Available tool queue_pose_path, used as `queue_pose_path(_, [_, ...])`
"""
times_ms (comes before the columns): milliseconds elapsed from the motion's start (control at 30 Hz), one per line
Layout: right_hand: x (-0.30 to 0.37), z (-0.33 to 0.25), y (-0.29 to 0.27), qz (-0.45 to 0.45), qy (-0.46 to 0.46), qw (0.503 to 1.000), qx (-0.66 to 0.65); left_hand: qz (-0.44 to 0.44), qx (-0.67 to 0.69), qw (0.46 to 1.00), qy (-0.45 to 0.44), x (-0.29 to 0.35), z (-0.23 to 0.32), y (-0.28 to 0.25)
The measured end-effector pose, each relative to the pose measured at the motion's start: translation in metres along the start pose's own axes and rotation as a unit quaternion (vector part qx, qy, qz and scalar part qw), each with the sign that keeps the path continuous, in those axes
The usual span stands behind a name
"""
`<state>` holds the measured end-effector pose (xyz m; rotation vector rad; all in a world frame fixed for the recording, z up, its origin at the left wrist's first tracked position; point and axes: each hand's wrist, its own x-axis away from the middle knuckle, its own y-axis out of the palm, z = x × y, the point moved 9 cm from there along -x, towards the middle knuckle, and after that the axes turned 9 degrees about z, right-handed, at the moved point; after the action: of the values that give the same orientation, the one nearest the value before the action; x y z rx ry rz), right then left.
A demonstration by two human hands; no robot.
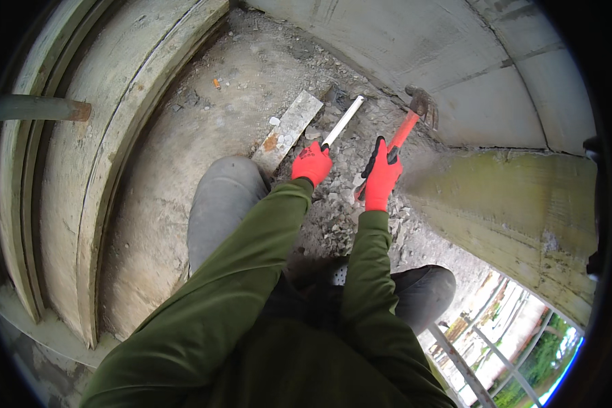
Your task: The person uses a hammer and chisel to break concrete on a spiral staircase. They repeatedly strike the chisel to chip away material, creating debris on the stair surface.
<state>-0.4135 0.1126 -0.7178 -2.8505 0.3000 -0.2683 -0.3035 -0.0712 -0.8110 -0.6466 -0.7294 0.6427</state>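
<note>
Left hand (pixel 312 163), red-gloved, grasps one white rod (pixel 345 121) just right of the one flat board (pixel 300 114), and the right hand (pixel 384 178), gloved alike, clasps one red-handled hammer (pixel 404 129) farther right of that board. Dark print, too small to read, marks the left glove (pixel 308 167). Rubble (pixel 336 211) lies along the board's right side; floor (pixel 158 204) stretches widely left of it to a ribbed panel's (pixel 139 92) edge.

Two red-gloved hands are showing, one left hand (pixel 312 163) and one right hand (pixel 383 178), with two green sleeves (pixel 241 238) (pixel 368 268) and two knees (pixel 228 182) (pixel 427 289). One hammer (pixel 404 129), one white rod (pixel 344 121), one flat strip (pixel 300 110), one orange scrap (pixel 216 83) and one round pipe (pixel 37 109) are appearing; rubble pieces (pixel 334 221) are lying too numerous to count.
</note>
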Motion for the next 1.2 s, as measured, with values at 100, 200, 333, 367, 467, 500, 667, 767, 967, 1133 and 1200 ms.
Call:
queue_pose_path(100, [-0.002, -0.011, 0.002, 0.048, -0.066, 0.996, 0.027, -0.007, 0.005, 1.000, 0.003, 0.001, 0.005, 0.000])
queue_pose_path(200, [-0.007, 0.055, 0.024, -0.042, 0.031, 0.980, 0.194, -0.023, 0.006, 1.000, 0.014, 0.001, 0.011, 0.003])
queue_pose_path(333, [-0.006, 0.049, 0.027, -0.114, 0.119, 0.976, 0.142, 0.008, -0.004, 1.000, 0.015, -0.002, 0.005, 0.000])
queue_pose_path(367, [-0.015, 0.040, 0.020, -0.085, 0.069, 0.984, 0.138, 0.010, -0.005, 1.000, 0.019, -0.001, 0.005, 0.004])
queue_pose_path(467, [0.000, -0.027, 0.019, -0.043, 0.025, 0.998, -0.037, 0.011, -0.013, 1.000, 0.007, -0.002, -0.004, 0.005])
queue_pose_path(500, [-0.001, -0.033, 0.019, -0.030, 0.013, 0.995, -0.094, 0.009, -0.014, 1.000, 0.007, -0.002, -0.005, 0.004])
queue_pose_path(667, [-0.031, 0.078, 0.014, -0.026, 0.025, 0.992, 0.123, -0.002, 0.000, 1.000, 0.022, 0.000, 0.016, 0.009])
queue_pose_path(767, [0.005, 0.048, 0.032, -0.153, 0.159, 0.971, 0.089, 0.015, 0.003, 1.000, 0.007, -0.009, 0.005, -0.003])
queue_pose_path(967, [0.002, -0.049, 0.010, -0.002, -0.027, 0.992, -0.121, 0.002, 0.003, 1.000, -0.009, -0.003, -0.004, 0.003])
queue_pose_path(1133, [-0.012, 0.053, 0.033, -0.143, 0.118, 0.976, 0.113, 0.001, 0.005, 1.000, 0.003, -0.002, 0.004, 0.011])
queue_pose_path(1200, [0.002, 0.040, 0.050, -0.216, 0.145, 0.956, 0.134, 0.002, 0.001, 1.000, -0.004, -0.010, -0.001, 0.004])
